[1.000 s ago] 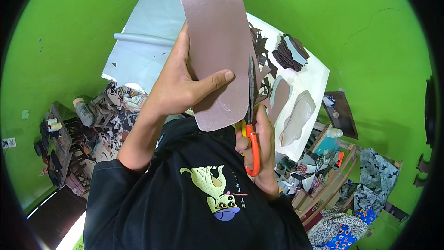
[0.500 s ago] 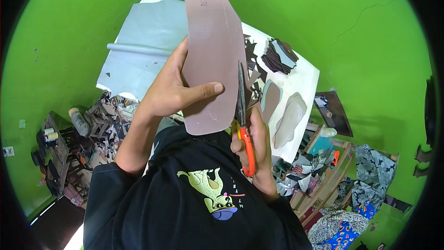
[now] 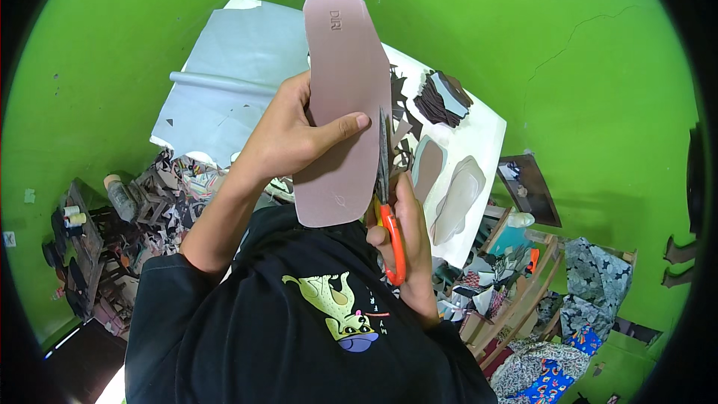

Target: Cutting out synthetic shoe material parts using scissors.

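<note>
A dusty-pink insole (image 3: 340, 67), shaped like a shoe sole with a stamped mark near its top end, is held up in front of my chest. My left hand (image 3: 299, 131) grips it from the left side, thumb lying across its face and fingers hidden behind. In my right hand (image 3: 407, 239) are scissors with orange handles (image 3: 394, 247). Their dark blades (image 3: 384, 153) point upward along the insole's right edge and look nearly closed. Whether material lies between the blades cannot be told.
Behind is a white table (image 3: 479, 131) with a grey-blue sheet (image 3: 217, 45), a stack of dark pieces (image 3: 441, 97), more sole-shaped pieces (image 3: 458, 198) and dark offcuts (image 3: 404, 108). Scraps (image 3: 172, 194) heap at the left. A wooden rack (image 3: 523, 292) with fabric stands at the right.
The insole has shifted slightly down and turned a little. The extra margin beyond the line on its upper right edge no longer shows. The scissors have moved slightly left, blades still along that edge.
</note>
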### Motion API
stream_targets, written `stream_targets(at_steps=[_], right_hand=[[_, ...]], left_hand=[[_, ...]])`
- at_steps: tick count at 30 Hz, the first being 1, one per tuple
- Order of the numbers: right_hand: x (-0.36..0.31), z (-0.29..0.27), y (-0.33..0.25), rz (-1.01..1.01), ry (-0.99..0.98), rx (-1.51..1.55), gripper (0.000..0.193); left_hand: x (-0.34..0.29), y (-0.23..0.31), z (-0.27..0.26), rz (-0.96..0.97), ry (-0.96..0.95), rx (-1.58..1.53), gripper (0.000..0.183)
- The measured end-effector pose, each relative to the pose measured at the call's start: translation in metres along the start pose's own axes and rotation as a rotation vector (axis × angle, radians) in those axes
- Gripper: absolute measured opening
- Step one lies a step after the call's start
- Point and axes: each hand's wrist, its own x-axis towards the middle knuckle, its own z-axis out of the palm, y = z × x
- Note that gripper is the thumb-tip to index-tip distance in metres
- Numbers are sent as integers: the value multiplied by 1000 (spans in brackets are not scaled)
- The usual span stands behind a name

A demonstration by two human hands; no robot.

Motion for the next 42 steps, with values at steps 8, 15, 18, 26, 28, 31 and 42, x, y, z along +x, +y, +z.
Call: stream_targets(at_steps=[8, 15, 18, 26, 28, 31, 42], right_hand=[[-12, 0, -3, 178, -38, -59, 82], [-12, 9, 1, 62, 45, 24, 84], [-11, 5, 2, 23, 32, -15, 84], [-12, 0, 1, 131, 31, 58, 81], [-13, -3, -4, 237, 5, -17, 82], [-8, -1, -9, 141, 43, 8, 84], [-8, 3, 1, 157, 38, 20, 85]], left_hand=[[-4, -3, -2, -11, -34, -40, 35], [-12, -4, 8, -41, -81, -17, 41], [-13, -6, 9, -106, -94, -23, 44], [4, -8, 11, -102, -72, -134, 48], [5, -9, 12, -149, -66, -178, 46], [7, -10, 15, -148, -25, -135, 40], [2, -11, 15, -87, -82, -72, 32]])
